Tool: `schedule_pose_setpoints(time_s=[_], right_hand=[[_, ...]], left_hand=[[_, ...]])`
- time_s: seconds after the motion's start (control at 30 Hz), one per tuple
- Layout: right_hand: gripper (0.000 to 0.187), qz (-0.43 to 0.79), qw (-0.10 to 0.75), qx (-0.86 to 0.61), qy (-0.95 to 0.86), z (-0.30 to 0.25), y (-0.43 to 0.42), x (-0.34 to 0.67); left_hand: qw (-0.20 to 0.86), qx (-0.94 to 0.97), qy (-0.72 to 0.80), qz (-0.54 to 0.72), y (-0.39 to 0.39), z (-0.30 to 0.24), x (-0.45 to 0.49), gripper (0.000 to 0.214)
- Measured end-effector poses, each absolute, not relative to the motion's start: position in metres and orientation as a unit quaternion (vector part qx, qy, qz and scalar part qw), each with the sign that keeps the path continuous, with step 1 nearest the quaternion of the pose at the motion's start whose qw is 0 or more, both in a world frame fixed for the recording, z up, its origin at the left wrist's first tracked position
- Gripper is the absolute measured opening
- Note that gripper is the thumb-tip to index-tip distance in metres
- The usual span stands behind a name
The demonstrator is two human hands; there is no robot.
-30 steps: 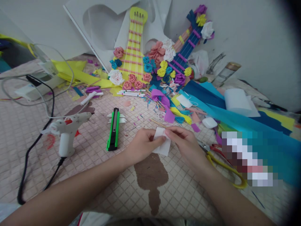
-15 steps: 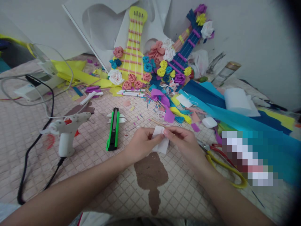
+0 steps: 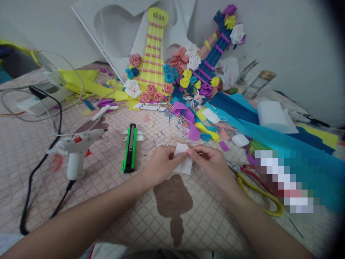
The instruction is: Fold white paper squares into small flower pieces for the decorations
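Observation:
A small white piece of paper (image 3: 185, 166) is pinched between both hands above the table. My left hand (image 3: 164, 161) is closed on its left side, thumb across the front. On the upper right part of the paper, my right hand (image 3: 208, 158) is closed too, its thumb meeting the left thumb. The fingers behind the paper are partly hidden. A thin wooden stick (image 3: 181, 140) shows just beyond the paper. To the left of my hands lies a green and black box cutter (image 3: 130, 149). Yellow-handled scissors (image 3: 252, 192) rest beside my right forearm.
A white glue gun (image 3: 77, 158) with a black cord stands at left. Behind are a yellow paper guitar (image 3: 154, 68) and a blue one (image 3: 215, 57), both trimmed with paper flowers. Paper scraps, a white roll (image 3: 271, 114) and blue crepe paper (image 3: 242, 122) cover the right side.
The paper's lower end has shifted slightly up and left as the fingers move a little on it. Both hands keep their hold; the other things stay where they were.

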State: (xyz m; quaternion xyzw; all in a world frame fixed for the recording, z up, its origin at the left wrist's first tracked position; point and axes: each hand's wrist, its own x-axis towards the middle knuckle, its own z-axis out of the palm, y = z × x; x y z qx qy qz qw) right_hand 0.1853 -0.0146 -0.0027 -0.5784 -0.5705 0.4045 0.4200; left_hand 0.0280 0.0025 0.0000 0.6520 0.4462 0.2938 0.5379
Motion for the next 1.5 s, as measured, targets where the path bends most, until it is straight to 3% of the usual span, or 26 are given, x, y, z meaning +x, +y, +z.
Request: schedule_pose_setpoints(time_s=[0.4, 0.63, 1.5], right_hand=[[0.018, 0.325, 0.427, -0.577, -0.615, -0.0043, -0.0145, 0.1844], [0.018, 0.322, 0.423, -0.578, -0.620, -0.0027, -0.0137, 0.1847], [0.017, 0.433, 0.440, -0.551, -0.562, -0.0041, -0.0134, 0.1823]], left_hand=[[0.462, 0.689, 0.478, 0.287, 0.0022, -0.0006, 0.0283, 0.037], [0.488, 0.678, 0.472, 0.281, 0.0039, -0.0022, 0.0280, 0.034], [0.514, 0.675, 0.454, 0.271, 0.0014, -0.0030, 0.0301, 0.036]])
